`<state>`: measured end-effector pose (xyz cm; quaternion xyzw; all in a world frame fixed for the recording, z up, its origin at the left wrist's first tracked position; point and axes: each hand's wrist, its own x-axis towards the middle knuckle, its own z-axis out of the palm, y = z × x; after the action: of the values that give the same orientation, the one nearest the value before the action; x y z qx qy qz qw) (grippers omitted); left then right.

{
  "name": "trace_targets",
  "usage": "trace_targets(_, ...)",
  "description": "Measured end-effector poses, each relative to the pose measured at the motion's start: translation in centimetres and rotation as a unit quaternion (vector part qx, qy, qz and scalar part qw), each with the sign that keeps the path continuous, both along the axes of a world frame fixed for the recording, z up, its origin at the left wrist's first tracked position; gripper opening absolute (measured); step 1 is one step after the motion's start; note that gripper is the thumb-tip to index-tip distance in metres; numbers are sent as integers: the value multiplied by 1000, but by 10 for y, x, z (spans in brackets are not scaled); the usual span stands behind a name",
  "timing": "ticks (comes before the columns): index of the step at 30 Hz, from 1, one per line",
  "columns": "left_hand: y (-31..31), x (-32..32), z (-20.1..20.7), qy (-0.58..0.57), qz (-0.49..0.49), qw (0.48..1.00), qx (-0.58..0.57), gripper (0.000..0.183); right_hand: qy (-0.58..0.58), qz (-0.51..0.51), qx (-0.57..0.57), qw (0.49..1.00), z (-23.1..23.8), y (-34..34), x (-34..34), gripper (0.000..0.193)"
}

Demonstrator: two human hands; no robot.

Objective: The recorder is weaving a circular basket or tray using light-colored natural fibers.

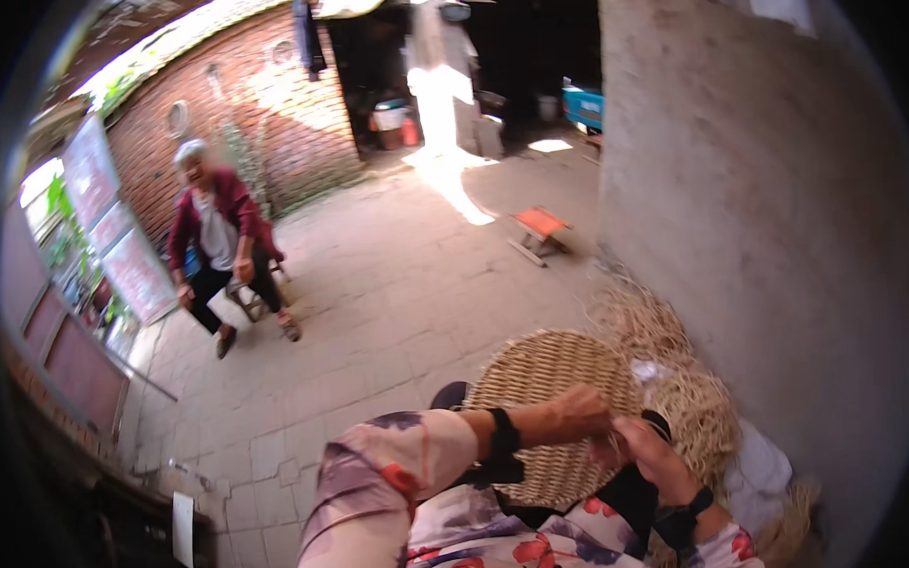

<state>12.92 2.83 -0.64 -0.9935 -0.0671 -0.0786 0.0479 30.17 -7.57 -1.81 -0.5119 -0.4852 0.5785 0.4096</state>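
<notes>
A round woven straw piece (pixel 523 377), tan and tightly braided, rests tilted at my lap and knees. My left hand (pixel 582 412) reaches across it to its right side, fingers bent and closed. Close against it is my right hand (pixel 653 455), also closed, near the right rim of the weave. The two hands meet at their fingertips. Whatever lies between the fingers is too small and blurred to make out. Each wrist wears a black band, and floral sleeves cover both arms.
Loose straw strands (pixel 694 406) lie heaped beside the grey wall (pixel 761 173) at right, with white cloth (pixel 756 464) among them. A low stool with an orange seat (pixel 540 222) stands farther ahead. A person (pixel 217 222) in a maroon jacket sits at left by a brick wall (pixel 239 121).
</notes>
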Motion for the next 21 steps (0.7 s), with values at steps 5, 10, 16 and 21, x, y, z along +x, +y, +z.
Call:
trace_targets(5,5,-34,21,2,86,995,-57,7,-310,-217,317,870,49,15,34,26)
trace_targets(10,6,-41,37,-98,59,984,-135,13,-300,-179,171,921,12,32,76,28)
trace_targets(16,-18,-27,23,-133,217,765,-592,12,-263,-65,219,937,-14,80,47,52)
trace_targets(21,-16,-61,17,-223,289,863,-349,15,-357,-13,266,895,-59,98,46,71)
